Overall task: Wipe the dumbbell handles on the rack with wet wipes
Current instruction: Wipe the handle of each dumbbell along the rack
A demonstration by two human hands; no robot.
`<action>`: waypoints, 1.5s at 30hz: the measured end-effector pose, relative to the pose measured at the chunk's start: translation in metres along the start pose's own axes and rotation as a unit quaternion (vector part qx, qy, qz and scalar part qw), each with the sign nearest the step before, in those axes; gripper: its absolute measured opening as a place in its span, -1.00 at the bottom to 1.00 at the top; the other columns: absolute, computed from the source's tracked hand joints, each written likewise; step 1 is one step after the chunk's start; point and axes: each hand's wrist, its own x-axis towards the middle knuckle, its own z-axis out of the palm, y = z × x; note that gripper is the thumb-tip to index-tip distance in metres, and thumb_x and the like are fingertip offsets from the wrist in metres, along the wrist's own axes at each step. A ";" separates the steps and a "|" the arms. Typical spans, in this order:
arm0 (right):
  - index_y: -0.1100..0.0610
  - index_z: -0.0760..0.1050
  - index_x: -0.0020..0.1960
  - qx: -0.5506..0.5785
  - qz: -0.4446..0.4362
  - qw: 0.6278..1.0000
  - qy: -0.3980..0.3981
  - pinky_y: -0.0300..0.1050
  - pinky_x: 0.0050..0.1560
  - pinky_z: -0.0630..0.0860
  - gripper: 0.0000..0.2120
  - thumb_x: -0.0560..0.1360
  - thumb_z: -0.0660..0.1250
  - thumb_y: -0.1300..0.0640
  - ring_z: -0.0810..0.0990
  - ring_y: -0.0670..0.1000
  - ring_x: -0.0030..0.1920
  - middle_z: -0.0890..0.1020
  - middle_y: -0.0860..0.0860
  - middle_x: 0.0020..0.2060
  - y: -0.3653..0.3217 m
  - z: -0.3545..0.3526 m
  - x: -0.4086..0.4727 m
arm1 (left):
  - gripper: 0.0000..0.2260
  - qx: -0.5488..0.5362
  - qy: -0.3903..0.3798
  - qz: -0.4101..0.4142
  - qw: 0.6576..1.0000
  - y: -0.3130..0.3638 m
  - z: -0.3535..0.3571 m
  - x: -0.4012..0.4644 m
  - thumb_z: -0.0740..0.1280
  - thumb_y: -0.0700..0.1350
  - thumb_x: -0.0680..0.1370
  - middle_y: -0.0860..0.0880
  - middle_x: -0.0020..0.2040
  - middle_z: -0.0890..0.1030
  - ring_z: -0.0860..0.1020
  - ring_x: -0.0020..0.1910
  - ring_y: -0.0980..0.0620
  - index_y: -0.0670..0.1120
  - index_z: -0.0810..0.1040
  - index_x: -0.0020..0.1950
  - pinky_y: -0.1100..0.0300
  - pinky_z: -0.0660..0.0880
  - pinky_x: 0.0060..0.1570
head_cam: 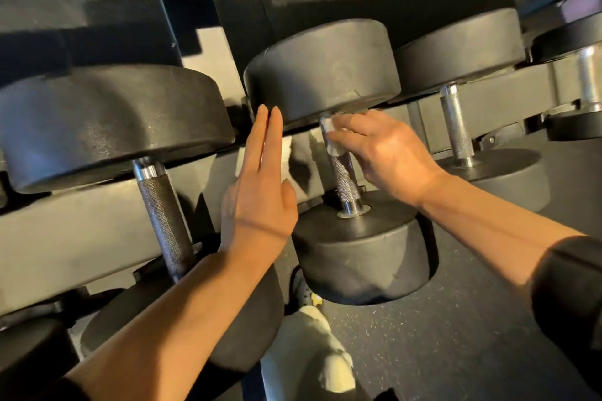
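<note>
Black rubber dumbbells lie across a rack (58, 231). The middle dumbbell (325, 72) has a knurled steel handle (345, 182). My right hand (387, 153) curls round the upper end of that handle with a white wet wipe (332, 137) pressed between fingers and steel. My left hand (260, 185) is held flat with straight fingers, its fingertips against the edge of the middle dumbbell's far head. It holds nothing. The left dumbbell's handle (163, 215) and the right dumbbell's handle (456, 127) are bare.
A large dumbbell head (107, 127) sits close on the left and another dumbbell (462, 49) on the right. Speckled rubber floor (456, 335) lies below the rack. A white shoe (316, 355) shows at the bottom centre.
</note>
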 end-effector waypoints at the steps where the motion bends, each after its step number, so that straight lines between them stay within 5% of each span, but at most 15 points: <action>1: 0.26 0.60 0.03 0.014 0.004 1.000 -0.015 0.06 -0.23 0.57 -0.72 0.35 0.31 0.42 0.58 0.22 -0.12 0.61 0.16 0.04 0.000 0.001 -0.002 | -0.24 0.006 0.006 0.000 1.000 0.003 0.000 -0.001 0.30 -0.28 0.50 0.13 0.57 -0.06 0.47 -0.32 0.15 0.04 -0.04 0.56 0.27 0.44 -0.28; 6: 0.19 0.63 -0.05 0.116 -0.003 0.990 -0.082 -0.09 -0.18 0.52 -0.76 0.34 0.31 0.37 0.61 0.09 -0.15 0.59 0.07 -0.08 0.004 -0.008 -0.022 | -0.32 0.012 0.035 -0.013 0.999 0.023 0.002 -0.004 0.29 -0.28 0.52 0.10 0.55 -0.01 0.44 -0.36 0.09 -0.05 0.04 0.55 0.42 0.44 -0.24; 8: 0.19 0.65 -0.08 0.185 -0.015 0.975 -0.124 -0.14 -0.10 0.52 -0.77 0.33 0.32 0.37 0.62 0.04 -0.08 0.61 0.02 -0.06 0.006 -0.008 -0.030 | -0.34 0.015 0.074 0.000 0.997 0.027 0.008 -0.005 0.32 -0.33 0.48 -0.07 0.53 0.10 0.43 -0.08 -0.04 -0.19 0.12 0.53 0.52 0.31 0.02; 10: 0.18 0.66 -0.06 0.221 -0.025 0.960 -0.169 -0.13 0.02 0.53 -0.73 0.31 0.31 0.35 0.62 0.02 0.02 0.64 0.01 -0.01 0.007 -0.004 -0.029 | -0.32 0.030 0.101 -0.010 0.994 0.033 0.016 -0.007 0.35 -0.35 0.45 -0.16 0.52 0.15 0.36 0.18 0.06 -0.23 0.14 0.52 0.50 0.23 0.12; 13: 0.13 0.67 -0.02 0.229 -0.046 0.951 -0.203 -0.11 0.11 0.52 -0.67 0.29 0.34 0.38 0.60 0.04 0.06 0.65 0.00 0.01 0.009 0.007 -0.025 | -0.25 0.002 0.101 -0.092 0.991 0.046 0.032 -0.013 0.31 -0.32 0.48 0.05 0.56 0.02 0.54 0.16 -0.13 -0.02 0.00 0.57 0.35 0.46 0.07; 15: 0.14 0.67 -0.05 0.243 -0.060 0.955 -0.157 -0.03 0.03 0.57 -0.66 0.25 0.38 0.42 0.61 0.08 0.01 0.67 0.02 -0.05 0.011 0.013 -0.028 | -0.24 -0.027 0.120 -0.117 0.986 0.056 0.041 -0.016 0.30 -0.34 0.48 0.11 0.55 0.05 0.55 0.15 -0.14 0.01 0.01 0.57 0.24 0.51 0.10; 19: 0.18 0.64 -0.07 0.273 0.047 0.958 0.079 -0.01 -0.15 0.58 -0.66 0.21 0.27 0.39 0.60 0.18 -0.14 0.68 0.08 -0.11 0.027 0.019 -0.018 | -0.33 -0.065 0.187 -0.120 0.973 0.077 0.059 -0.014 0.29 -0.42 0.45 -0.04 0.44 0.30 0.30 0.39 0.13 -0.11 0.17 0.51 0.51 0.20 0.28; 23: 0.20 0.64 -0.10 0.330 0.092 0.931 0.129 -0.16 -0.01 0.50 -0.71 0.28 0.21 0.30 0.63 0.14 -0.09 0.67 0.09 -0.11 0.038 0.024 -0.002 | -0.39 -0.061 0.216 -0.161 0.961 0.091 0.075 -0.009 0.27 -0.24 0.44 -0.10 0.36 0.39 0.42 0.29 -0.05 0.03 0.20 0.46 0.25 0.36 0.30; 25: 0.18 0.63 -0.13 0.368 0.085 0.921 0.093 -0.14 0.00 0.49 -0.72 0.28 0.19 0.32 0.62 0.08 -0.07 0.65 0.05 -0.10 0.039 0.031 -0.008 | -0.39 -0.045 0.219 -0.191 0.956 0.096 0.083 -0.008 0.26 -0.24 0.45 -0.19 0.27 0.44 0.53 0.06 -0.11 0.04 0.19 0.47 0.13 0.51 0.08; 29: 0.18 0.63 -0.22 0.442 0.084 0.893 0.000 -0.18 -0.18 0.48 -0.74 0.25 0.34 0.49 0.60 0.07 -0.15 0.58 -0.01 -0.16 0.045 0.046 -0.033 | -0.38 0.014 0.230 -0.207 0.951 0.100 0.088 -0.008 0.28 -0.37 0.45 -0.23 0.16 0.50 0.48 -0.27 0.18 -0.05 0.24 0.47 0.45 0.40 -0.15; 31: 0.16 0.65 -0.23 0.486 0.080 0.869 -0.045 -0.34 -0.24 0.43 -0.78 0.26 0.44 0.44 0.56 -0.03 -0.20 0.58 -0.03 -0.19 0.048 0.045 -0.042 | -0.39 0.018 0.235 -0.202 0.951 0.102 0.087 -0.009 0.27 -0.42 0.44 -0.12 0.01 0.54 0.45 -0.34 0.17 -0.10 0.26 0.47 0.44 0.40 -0.14; 34: 0.11 0.67 -0.22 0.514 0.065 0.848 -0.111 -0.46 -0.23 0.34 -0.84 0.27 0.51 0.33 0.50 -0.14 -0.25 0.55 -0.11 -0.22 0.048 0.042 -0.045 | -0.37 0.024 0.236 -0.190 0.953 0.107 0.087 -0.007 0.26 -0.48 0.43 0.34 -0.03 0.51 0.43 -0.36 0.13 -0.11 0.27 0.46 0.32 0.46 -0.13; 36: 0.12 0.66 -0.22 0.524 0.095 0.843 -0.075 -0.35 -0.22 0.42 -0.82 0.26 0.48 0.37 0.53 -0.10 -0.25 0.55 -0.10 -0.23 0.046 0.042 -0.043 | -0.35 0.031 0.230 -0.182 0.955 0.108 0.087 -0.007 0.25 -0.48 0.43 0.51 0.02 0.41 0.42 -0.37 0.12 -0.06 0.25 0.46 0.30 0.46 -0.15; 39: 0.16 0.64 -0.15 0.528 0.193 0.826 0.032 -0.26 -0.16 0.52 -0.78 0.32 0.40 0.43 0.55 -0.08 -0.19 0.58 -0.04 -0.17 0.050 0.046 -0.033 | -0.36 0.042 0.224 -0.192 0.955 0.105 0.086 -0.006 0.25 -0.47 0.43 0.47 0.05 0.42 0.42 -0.36 0.11 -0.08 0.27 0.46 0.35 0.44 -0.17; 45: 0.11 0.60 -0.14 0.690 0.244 0.680 0.026 -0.08 0.12 0.56 -0.75 0.34 0.43 0.44 0.60 -0.06 0.08 0.63 0.01 0.03 0.050 0.048 -0.011 | -0.40 0.051 0.206 -0.208 0.955 0.107 0.084 -0.003 0.24 -0.47 0.42 0.31 0.07 0.44 0.43 -0.38 0.12 -0.12 0.32 0.44 0.39 0.41 -0.21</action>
